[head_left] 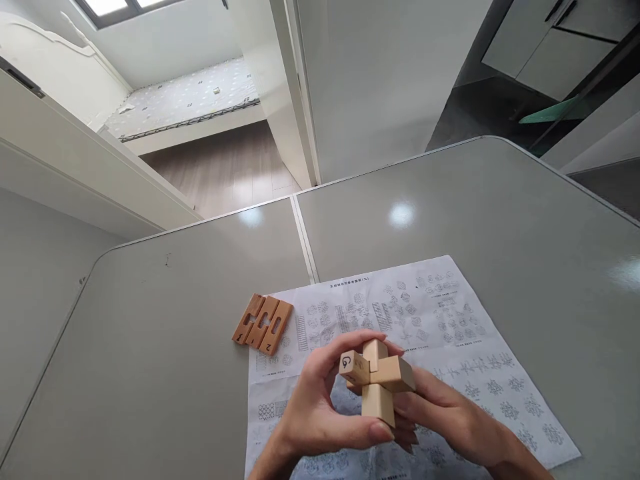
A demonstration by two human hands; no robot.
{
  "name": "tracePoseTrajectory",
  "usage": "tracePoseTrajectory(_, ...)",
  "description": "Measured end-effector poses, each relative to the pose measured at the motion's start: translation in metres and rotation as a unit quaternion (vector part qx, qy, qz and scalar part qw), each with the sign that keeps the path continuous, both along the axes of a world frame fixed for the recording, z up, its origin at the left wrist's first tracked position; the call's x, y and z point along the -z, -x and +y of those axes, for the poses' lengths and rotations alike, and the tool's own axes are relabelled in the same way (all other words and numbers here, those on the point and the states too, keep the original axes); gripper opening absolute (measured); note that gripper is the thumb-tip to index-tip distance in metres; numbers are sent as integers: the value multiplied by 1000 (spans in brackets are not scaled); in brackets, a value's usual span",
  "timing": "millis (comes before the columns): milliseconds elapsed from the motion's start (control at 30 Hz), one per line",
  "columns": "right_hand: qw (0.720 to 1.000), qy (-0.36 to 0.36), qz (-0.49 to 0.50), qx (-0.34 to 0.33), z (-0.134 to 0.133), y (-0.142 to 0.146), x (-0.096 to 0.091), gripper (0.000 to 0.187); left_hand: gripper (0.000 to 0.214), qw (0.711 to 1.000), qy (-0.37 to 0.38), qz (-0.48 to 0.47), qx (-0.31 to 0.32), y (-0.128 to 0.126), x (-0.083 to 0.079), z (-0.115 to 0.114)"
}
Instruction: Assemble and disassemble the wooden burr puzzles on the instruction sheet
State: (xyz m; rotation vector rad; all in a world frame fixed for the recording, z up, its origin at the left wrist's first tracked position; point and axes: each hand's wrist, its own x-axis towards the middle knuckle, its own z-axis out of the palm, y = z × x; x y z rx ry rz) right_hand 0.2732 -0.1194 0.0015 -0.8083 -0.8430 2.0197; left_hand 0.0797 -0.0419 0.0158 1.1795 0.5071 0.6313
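In the head view, the only one we are having, our left hand [317,400] is gripping the wooden block cluster [381,380], its thumb pressing along the near side and its fingers curling over the far side. Our right hand [450,407] is gripping the cluster's right side, with its fingertips partly hiding behind the wood. The cluster is therefore sitting between our two hands, held above the printed sheet [430,333].

As for progress, several pale bars are already crossing and fitting into one another, with ends pointing toward us, away from us, left and right; the left end is carrying a dark mark like a G. We are judging this joined part to be well formed, but we cannot be telling from this side whether every bar is seated, as the underside is hiding.

Beyond the grip and to its left, three flat slotted pieces [259,335] are lying side by side, partly over the sheet's edge, well apart from the cluster; none of them is being joined to it. The sheet is spreading under and around the grip, showing many small diagrams, and the grey table [150,333] is bearing it all.
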Motion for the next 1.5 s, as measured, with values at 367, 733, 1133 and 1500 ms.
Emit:
tracePoseTrajectory(367,999,-29,-22,26,3,12,18,58,78,996,55,61,22,-2,3,-6)
tracePoseTrajectory(733,999,16,-24,45,13,23,11,50,55,991,15,123,-43,10,9,-5)
tracePoseTrajectory(1133,993,80,-21,87,17,22,1,59,35,982,-65,83,-159,16,11,-4)
tracePoseTrajectory(1500,987,87,-81,107,20,24,-3,46,31,978,-92,103,-154,19,7,-9)
